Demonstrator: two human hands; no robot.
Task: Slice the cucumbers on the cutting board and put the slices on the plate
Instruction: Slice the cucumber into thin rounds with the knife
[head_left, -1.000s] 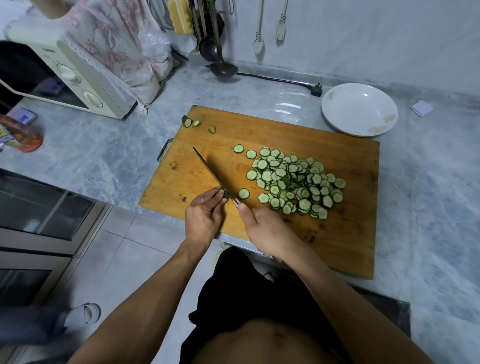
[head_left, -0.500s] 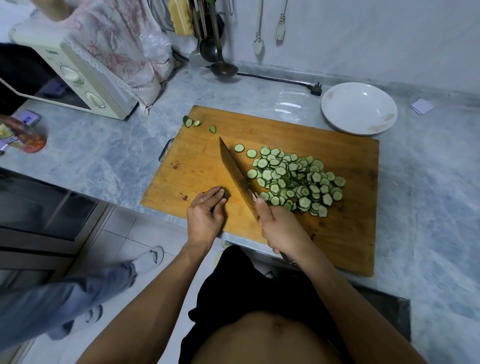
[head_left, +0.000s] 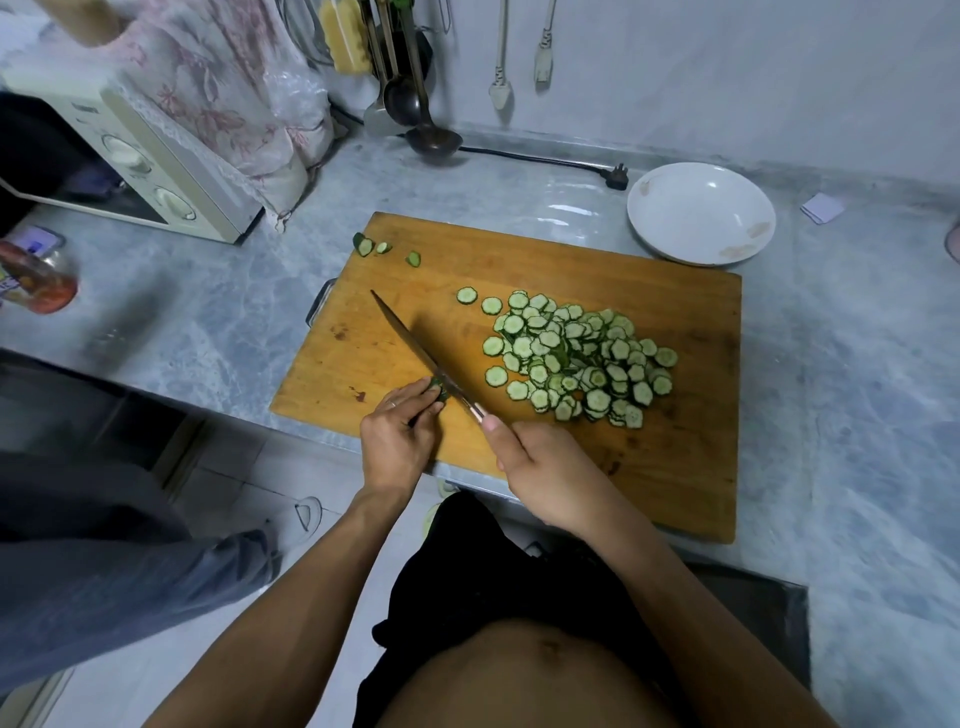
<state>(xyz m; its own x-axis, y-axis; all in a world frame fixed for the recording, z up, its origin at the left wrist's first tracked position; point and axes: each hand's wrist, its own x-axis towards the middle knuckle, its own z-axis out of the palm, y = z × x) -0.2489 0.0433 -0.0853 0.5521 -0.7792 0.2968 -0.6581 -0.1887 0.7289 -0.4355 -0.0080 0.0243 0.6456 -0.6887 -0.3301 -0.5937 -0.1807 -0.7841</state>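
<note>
While the left hand (head_left: 397, 441) pinches the last little cucumber stub (head_left: 439, 388) with curled fingers, the right hand (head_left: 550, 467) is wrapped tight around the handle of the knife (head_left: 415, 348). The blade lies right beside the stub, and its tip points toward 10 o'clock across the cutting board (head_left: 675, 467).

A big pile of cucumber slices (head_left: 576, 358) sits on the board at about 2 o'clock from the hands. A few end bits (head_left: 382, 248) lie near the board's far left corner, at 11 o'clock. The white plate (head_left: 701, 213) waits off the board at 1 o'clock, with no slices on it yet.

So the cutting looks nearly done, and the moving has not begun.

What could go wrong? The stub is very small now (there is hardly any left to hold), so the fingertips sit very close to the blade. If the stub slips or rolls, the knife could nick a finger. It may be safer to stop cutting there.

Later, slices could fall onto the counter (head_left: 260, 322) when they are carried to the plate, because the pile is loose and the plate is well apart from it.
</note>
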